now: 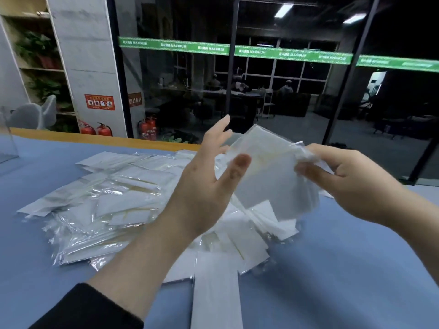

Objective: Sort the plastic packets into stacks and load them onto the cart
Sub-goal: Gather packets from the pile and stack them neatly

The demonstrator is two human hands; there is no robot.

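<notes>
A loose heap of clear plastic packets (107,205) with white inserts sprawls over the blue table (344,269). Above the heap, my right hand (344,181) grips a bundle of packets (268,172) by its right edge, holding it tilted in the air. My left hand (209,176) is raised beside the bundle's left side, fingers spread, thumb lying against the bundle's front face. Whether the left fingers press the back of the bundle is hidden. No cart is in view.
The table's wooden far edge (95,137) runs along a glass wall (261,79). Red fire extinguishers (102,129) stand on the floor beyond it. A long white packet (213,293) lies at the heap's near side.
</notes>
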